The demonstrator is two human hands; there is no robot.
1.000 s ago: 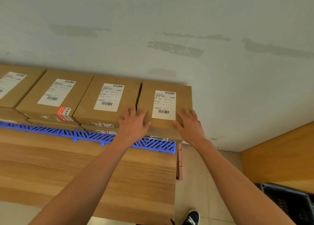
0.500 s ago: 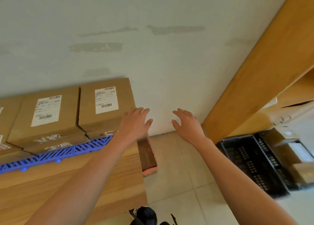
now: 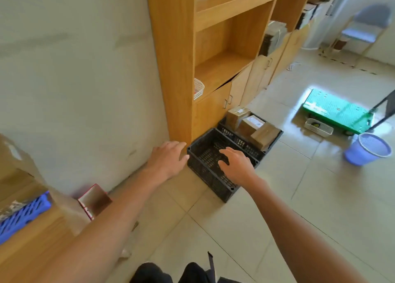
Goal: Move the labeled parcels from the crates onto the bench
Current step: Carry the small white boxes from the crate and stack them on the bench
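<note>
Two black crates stand on the floor against the wooden shelf unit. The near crate (image 3: 206, 171) has nothing in it. The far crate (image 3: 245, 144) holds three brown parcels (image 3: 252, 125), at least one with a white label. My left hand (image 3: 168, 159) and my right hand (image 3: 236, 166) are stretched out in the air in front of the near crate, fingers spread, holding nothing. The wooden bench (image 3: 36, 246) is at the lower left, with a blue pallet (image 3: 19, 215) and a blurred parcel (image 3: 12, 171) on it.
A tall wooden shelf unit (image 3: 175, 64) with cupboard doors stands behind the crates. A green platform trolley (image 3: 337, 111), a white basket (image 3: 318, 127) and a purple bin (image 3: 367, 152) sit on the tiled floor to the right. A small red-edged box (image 3: 94, 199) hangs off the bench end.
Both hands left the rightmost parcel on the bench. The view swung right from the bench and wall to the crates on the floor, with both hands held out empty.
</note>
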